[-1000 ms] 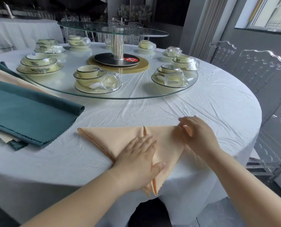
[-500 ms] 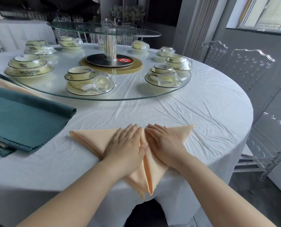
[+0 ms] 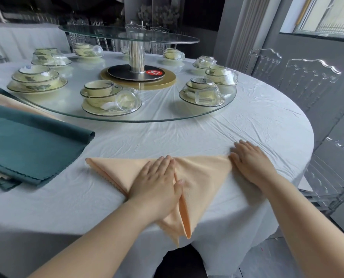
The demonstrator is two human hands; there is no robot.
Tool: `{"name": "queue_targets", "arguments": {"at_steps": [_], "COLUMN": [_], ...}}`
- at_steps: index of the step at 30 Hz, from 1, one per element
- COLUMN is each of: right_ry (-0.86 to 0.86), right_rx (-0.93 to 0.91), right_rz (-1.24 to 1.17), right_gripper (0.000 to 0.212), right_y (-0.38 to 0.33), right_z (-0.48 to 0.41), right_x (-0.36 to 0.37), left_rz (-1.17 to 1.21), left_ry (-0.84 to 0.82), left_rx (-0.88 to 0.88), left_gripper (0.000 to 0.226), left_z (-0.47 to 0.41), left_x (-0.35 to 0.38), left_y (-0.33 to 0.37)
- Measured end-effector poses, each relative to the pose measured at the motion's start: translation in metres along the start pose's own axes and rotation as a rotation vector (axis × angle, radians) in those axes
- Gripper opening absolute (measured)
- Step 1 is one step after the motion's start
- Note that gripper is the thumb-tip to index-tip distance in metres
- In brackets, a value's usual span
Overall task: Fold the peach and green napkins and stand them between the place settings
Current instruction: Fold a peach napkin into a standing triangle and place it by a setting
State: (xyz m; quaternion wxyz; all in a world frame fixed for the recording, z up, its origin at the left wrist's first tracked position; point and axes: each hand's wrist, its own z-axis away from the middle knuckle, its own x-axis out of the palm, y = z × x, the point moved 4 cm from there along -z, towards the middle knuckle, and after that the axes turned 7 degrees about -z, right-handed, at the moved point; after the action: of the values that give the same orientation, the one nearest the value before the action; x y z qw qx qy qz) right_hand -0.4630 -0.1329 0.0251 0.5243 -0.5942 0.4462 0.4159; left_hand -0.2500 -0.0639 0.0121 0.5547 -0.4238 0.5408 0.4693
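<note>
On the peach napkin (image 3: pixel 204 174), left hand (image 3: pixel 157 184) presses flat, fingers straight; right hand (image 3: pixel 250 163) flat at its corner.

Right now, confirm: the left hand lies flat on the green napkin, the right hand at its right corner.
Wrong napkin. The head view shows the left hand flat on the peach napkin, the right hand at its right corner; the green napkin lies apart.

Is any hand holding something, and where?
Nothing gripped: left hand presses the middle of the folded peach cloth napkin, right hand lies flat at its right corner.
</note>
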Motion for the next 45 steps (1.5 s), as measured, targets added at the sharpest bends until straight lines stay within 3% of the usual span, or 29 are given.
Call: {"name": "queue_targets", "arguments": {"at_steps": [4,6,9,12,16,19,23,29,32,35,38,40,43,45], "right_ry": [0.192,0.092,-0.188,-0.273,-0.223,-0.232,-0.234,-0.223,-0.222,-0.228,-0.197,-0.175,-0.149,-0.178], "right_rx": [-0.129,-0.242,-0.274,-0.348,-0.460,-0.472,-0.471,-0.475,-0.478,-0.476,-0.485,-0.481,-0.479,-0.478], "right_rz": [-0.210,-0.433,-0.667,-0.513,-0.207,-0.169,-0.144,-0.143,-0.147,-0.168,-0.244,-0.299,-0.299,-0.259], "right_gripper": [0.044,0.040,0.038,0.039,0.042,0.043,0.066,0.090,0.072,0.057,0.065,0.066,0.064,0.053], "right_y": [-0.044,-0.080,-0.115,-0.124,-0.126,-0.127,-0.126,-0.126,-0.127,-0.127,-0.127,-0.126,-0.121,-0.118], "right_z": [0.004,0.013,0.029,0.034,0.036,0.037,0.035,0.034,0.035,0.036,0.035,0.034,0.032,0.030], "right_x": [-0.010,-0.001,0.019,0.032,0.038,0.039,0.041,0.041,0.040,0.038,0.034,0.029,0.023,0.024], "left_rz": [0.069,0.221,0.609,0.774,0.606,0.261,0.065,-0.031,-0.037,0.086,0.228,0.254,0.235,0.154], "left_ry": [0.036,0.093,0.211,0.320,0.295,0.135,-0.032,-0.031,-0.032,0.186,0.521,0.594,0.403,0.250], "left_rx": [-0.013,-0.034,-0.110,-0.147,-0.118,-0.130,-0.166,-0.375,-0.425,-0.439,-0.368,-0.234,-0.073,-0.049], "left_gripper": [0.058,0.057,0.051,0.047,0.051,0.055,0.065,0.069,0.065,0.062,0.063,0.068,0.089,0.072], "left_z": [0.001,0.000,0.001,0.003,-0.004,-0.011,0.008,0.045,0.053,0.054,0.052,0.044,0.024,0.012], "left_x": [-0.001,-0.003,-0.009,-0.014,-0.016,-0.011,-0.001,0.001,0.001,-0.004,-0.020,-0.028,-0.031,-0.019], "left_y": [0.001,-0.003,-0.013,-0.019,-0.023,-0.040,-0.070,-0.126,-0.141,-0.143,-0.137,-0.121,-0.084,-0.068]}}
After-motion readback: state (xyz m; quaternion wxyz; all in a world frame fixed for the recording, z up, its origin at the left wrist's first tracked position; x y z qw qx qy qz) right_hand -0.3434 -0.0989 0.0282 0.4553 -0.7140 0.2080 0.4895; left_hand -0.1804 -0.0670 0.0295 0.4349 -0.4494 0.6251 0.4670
